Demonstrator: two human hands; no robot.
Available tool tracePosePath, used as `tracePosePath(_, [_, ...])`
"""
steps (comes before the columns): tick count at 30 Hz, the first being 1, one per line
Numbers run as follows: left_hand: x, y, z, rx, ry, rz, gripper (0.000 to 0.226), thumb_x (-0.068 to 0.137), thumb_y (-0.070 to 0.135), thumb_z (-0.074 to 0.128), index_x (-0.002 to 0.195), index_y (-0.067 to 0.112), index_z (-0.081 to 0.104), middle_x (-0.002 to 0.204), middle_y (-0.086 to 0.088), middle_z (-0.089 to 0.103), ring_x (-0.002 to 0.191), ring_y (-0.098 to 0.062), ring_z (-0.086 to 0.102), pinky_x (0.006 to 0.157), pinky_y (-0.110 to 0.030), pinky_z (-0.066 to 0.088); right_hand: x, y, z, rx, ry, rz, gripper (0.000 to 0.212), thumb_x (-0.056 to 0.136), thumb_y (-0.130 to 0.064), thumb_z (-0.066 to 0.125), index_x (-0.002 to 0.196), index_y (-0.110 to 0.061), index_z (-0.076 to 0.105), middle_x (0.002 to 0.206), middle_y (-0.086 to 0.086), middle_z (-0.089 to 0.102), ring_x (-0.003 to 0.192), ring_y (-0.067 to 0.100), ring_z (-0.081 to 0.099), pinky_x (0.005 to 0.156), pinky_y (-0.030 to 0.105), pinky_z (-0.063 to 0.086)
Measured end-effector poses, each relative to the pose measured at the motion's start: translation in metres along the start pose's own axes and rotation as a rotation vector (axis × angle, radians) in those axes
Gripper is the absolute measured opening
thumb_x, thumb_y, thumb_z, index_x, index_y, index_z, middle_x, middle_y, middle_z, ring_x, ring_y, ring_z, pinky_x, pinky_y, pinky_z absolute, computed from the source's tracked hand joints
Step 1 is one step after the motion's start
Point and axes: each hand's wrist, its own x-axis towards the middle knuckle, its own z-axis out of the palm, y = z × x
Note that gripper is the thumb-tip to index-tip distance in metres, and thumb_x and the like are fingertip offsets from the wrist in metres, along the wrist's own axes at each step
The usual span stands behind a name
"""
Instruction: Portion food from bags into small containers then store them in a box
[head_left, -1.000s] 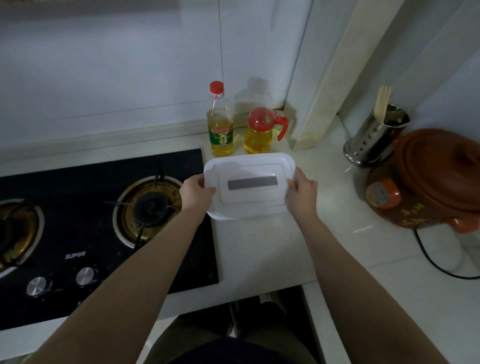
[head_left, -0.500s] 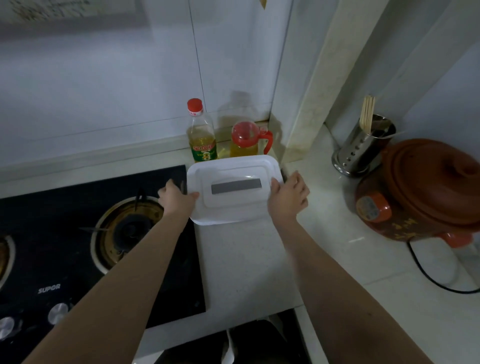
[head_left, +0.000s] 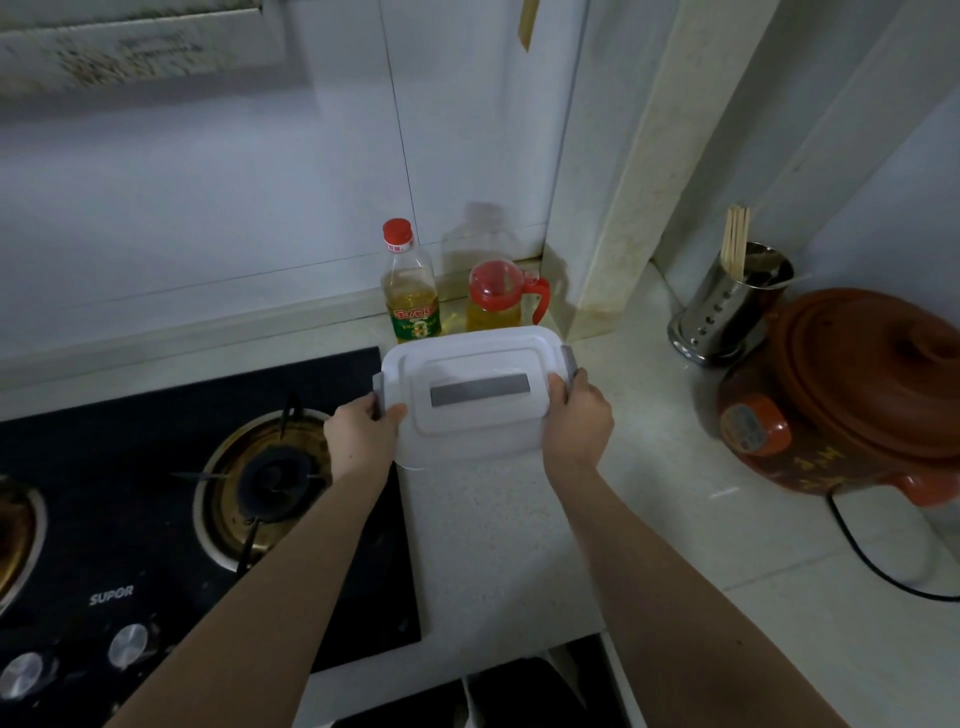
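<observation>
You have the white box held by its two short ends. Your left hand is wrapped round the left end with the thumb on top of the lid. Your right hand is curled round the right end. The box sits over the strip of bench between the stove and the corner, just in front of the oil bottle and the oil jug. You cannot tell from here whether its base rests on the bench or hangs just above it.

It looks like stiff, smooth plastic, so it should keep its shape under your grip and is unlikely to crack. What is inside is hidden, so its weight is a guess, though it seems light in your hands. The smooth walls and lid could slip, especially near cooking oil, so take it under the rim at the ends rather than by the flat sides.

A grey latch shows at the right end, and another seems to sit under your left fingers. If these are lifted the lid may come free, so don't carry the box by the lid alone. Keep a thumb on top and your fingers beneath.

Watch the bottle and jug behind it. A push forward could tip them. The clay cooker stands well apart to the right.
</observation>
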Motion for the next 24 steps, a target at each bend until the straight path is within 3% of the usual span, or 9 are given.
tracePosePath(2, [0.001, 0.0, -0.001, -0.022, 0.001, 0.019, 0.01, 0.089, 0.018, 0.068, 0.081, 0.013, 0.066, 0.078, -0.002, 0.067, 0.077, -0.019, 0.065, 0.066, -0.026, 0.052, 0.001, -0.001, -0.003, -0.082, -0.014, -0.055, 0.041, 0.102, -0.036, 0.036, 0.123, -0.006, 0.054, 0.09, 0.008, 0.066, 0.078, 0.021, 0.063, 0.063, 0.027, 0.042])
tracePosePath(3, [0.002, 0.0, -0.002, -0.017, 0.009, 0.026, 0.018, 0.089, 0.018, 0.069, 0.072, 0.018, 0.061, 0.072, 0.0, 0.064, 0.072, -0.016, 0.062, 0.063, -0.023, 0.05, 0.001, -0.003, -0.004, -0.14, -0.026, -0.086, 0.038, 0.102, -0.033, 0.036, 0.125, -0.006, 0.052, 0.09, 0.007, 0.066, 0.077, 0.02, 0.064, 0.062, 0.026, 0.043])
tracePosePath(5, [0.004, 0.0, 0.0, 0.035, 0.01, 0.033, 0.024, 0.088, 0.017, 0.068, 0.067, 0.008, 0.06, 0.068, -0.009, 0.064, 0.064, -0.016, 0.057, 0.058, -0.026, 0.047, 0.002, -0.007, -0.007, -0.242, -0.058, -0.127, 0.034, 0.102, -0.027, 0.04, 0.126, -0.005, 0.05, 0.09, 0.006, 0.067, 0.077, 0.019, 0.066, 0.064, 0.027, 0.047])
tracePosePath(7, [0.006, 0.002, 0.003, 0.096, 0.024, 0.061, 0.019, 0.088, 0.015, 0.065, 0.078, 0.0, 0.067, 0.071, -0.015, 0.066, 0.062, -0.018, 0.057, 0.058, -0.029, 0.048, 0.003, -0.009, -0.01, -0.315, -0.082, -0.154, 0.034, 0.099, -0.023, 0.045, 0.127, -0.003, 0.048, 0.09, 0.006, 0.068, 0.077, 0.02, 0.067, 0.065, 0.027, 0.05])
tracePosePath(11, [0.003, 0.003, 0.008, 0.194, 0.068, 0.159, 0.018, 0.092, 0.011, 0.058, 0.102, 0.003, 0.071, 0.077, -0.009, 0.068, 0.067, -0.022, 0.062, 0.065, -0.038, 0.057, 0.002, -0.011, -0.015, -0.443, -0.105, -0.223, 0.035, 0.099, -0.016, 0.045, 0.129, 0.001, 0.044, 0.09, 0.007, 0.067, 0.075, 0.02, 0.066, 0.063, 0.026, 0.049])
tracePosePath(18, [0.005, -0.003, 0.001, 0.198, 0.006, 0.174, 0.015, 0.092, 0.015, 0.06, 0.098, 0.005, 0.07, 0.072, 0.002, 0.058, 0.071, -0.021, 0.061, 0.066, -0.036, 0.055, 0.005, -0.015, -0.031, -0.549, -0.207, -0.306, 0.029, 0.095, -0.006, 0.046, 0.123, 0.002, 0.047, 0.095, 0.009, 0.068, 0.081, 0.024, 0.068, 0.062, 0.028, 0.045])
tracePosePath(20, [0.003, -0.003, -0.007, 0.026, -0.104, 0.147, 0.011, 0.092, 0.018, 0.062, 0.085, 0.025, 0.066, 0.075, 0.011, 0.06, 0.082, -0.023, 0.065, 0.068, -0.03, 0.052, 0.008, -0.015, -0.039, -0.483, -0.256, -0.325, 0.033, 0.096, -0.008, 0.043, 0.128, 0.001, 0.044, 0.102, 0.013, 0.067, 0.089, 0.028, 0.067, 0.069, 0.032, 0.049])
tracePosePath(22, [-0.003, -0.017, -0.019, -0.084, -0.203, 0.125, 0.016, 0.095, 0.024, 0.06, 0.108, 0.022, 0.069, 0.1, 0.01, 0.069, 0.102, -0.021, 0.065, 0.081, -0.027, 0.051, 0.009, -0.01, -0.058, -0.264, -0.366, -0.28, 0.041, 0.098, -0.014, 0.041, 0.136, -0.002, 0.038, 0.11, 0.016, 0.064, 0.098, 0.032, 0.063, 0.08, 0.038, 0.049])
tracePosePath(24, [-0.015, -0.039, -0.036, -0.01, -0.16, 0.153, 0.037, 0.098, 0.028, 0.056, 0.133, 0.018, 0.059, 0.125, 0.005, 0.063, 0.122, -0.019, 0.057, 0.093, -0.026, 0.045, 0.004, -0.001, -0.081, 0.049, -0.275, -0.272, 0.042, 0.095, -0.015, 0.045, 0.137, -0.007, 0.043, 0.115, 0.017, 0.064, 0.105, 0.034, 0.061, 0.087, 0.039, 0.049])
